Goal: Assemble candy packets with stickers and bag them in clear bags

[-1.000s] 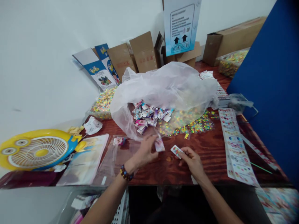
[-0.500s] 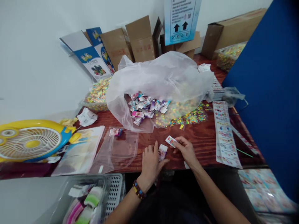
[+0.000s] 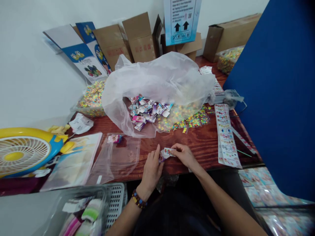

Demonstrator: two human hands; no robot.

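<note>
Low over the front of the table, my left hand (image 3: 151, 168) grips a small purple printed box (image 3: 161, 158), its thumb and fingers around the sides. Pinched in my right hand (image 3: 185, 156) is a small white card (image 3: 169, 151) with a coloured print. The card lies against the box's open top; whether its end is inside, I cannot tell. Beyond my hands, a pile of small printed boxes (image 3: 147, 113) spills from a large translucent plastic bag (image 3: 157, 78). Shiny sequin packets (image 3: 194, 123) lie beside that pile. Another small box (image 3: 114, 138) rests on a clear plastic bag (image 3: 125, 157) to the left.
A yellow and blue fan (image 3: 24, 150) stands at the left. Cardboard boxes (image 3: 139, 39) line the wall. A printed sticker strip (image 3: 226, 137) lies at the right, near a blue panel (image 3: 268, 108). Below the table edge sits a clear bin (image 3: 52, 209).
My right hand has moved left, bringing the card against the box. The box has tilted towards the right in my left hand. The whole view has shifted slightly.
</note>
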